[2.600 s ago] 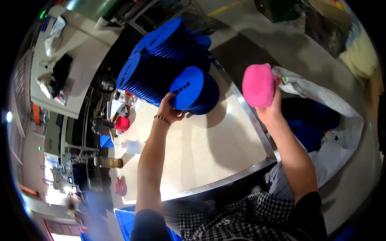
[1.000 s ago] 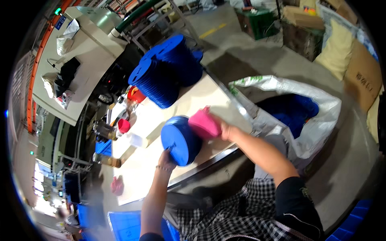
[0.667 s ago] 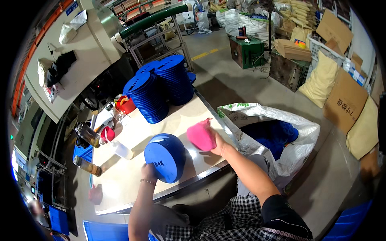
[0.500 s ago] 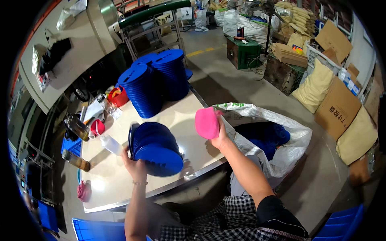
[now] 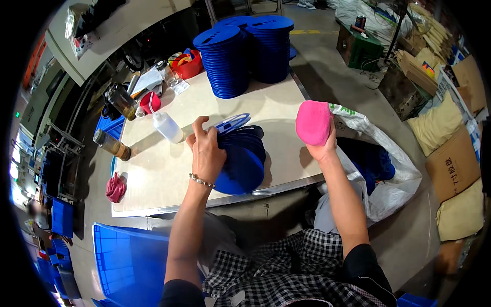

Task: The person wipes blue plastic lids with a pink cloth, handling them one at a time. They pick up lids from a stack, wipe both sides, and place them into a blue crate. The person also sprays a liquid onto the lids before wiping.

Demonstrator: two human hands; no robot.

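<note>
My right hand (image 5: pixel 325 146) is closed around a thick, rounded pink sponge pad (image 5: pixel 313 123) with a fuzzy-looking surface, held up at the table's right edge. My left hand (image 5: pixel 208 151) lies against the left side of a slanting pile of flat blue plastic discs (image 5: pixel 239 169), its fingers apart and partly bent. The discs fan out near the table's front edge. At the far end of the pile, a paler blue disc with slots (image 5: pixel 232 123) is tilted beside my fingers. Whether my thumb touches a disc is hidden.
Tall stacks of blue discs (image 5: pixel 222 66) stand at the back of the table. To the left are a squeeze bottle (image 5: pixel 167 127), a brown-filled jar (image 5: pixel 113 146) and a crumpled pink cloth (image 5: pixel 116 188). A white woven sack (image 5: pixel 396 197) with blue contents adjoins the right edge.
My view has shifted, so the table sits higher. My left hand has moved to the pile's far left side, its fingers lifted and spread. A slotted disc now shows there. The sponge pad stays in my right hand.
</note>
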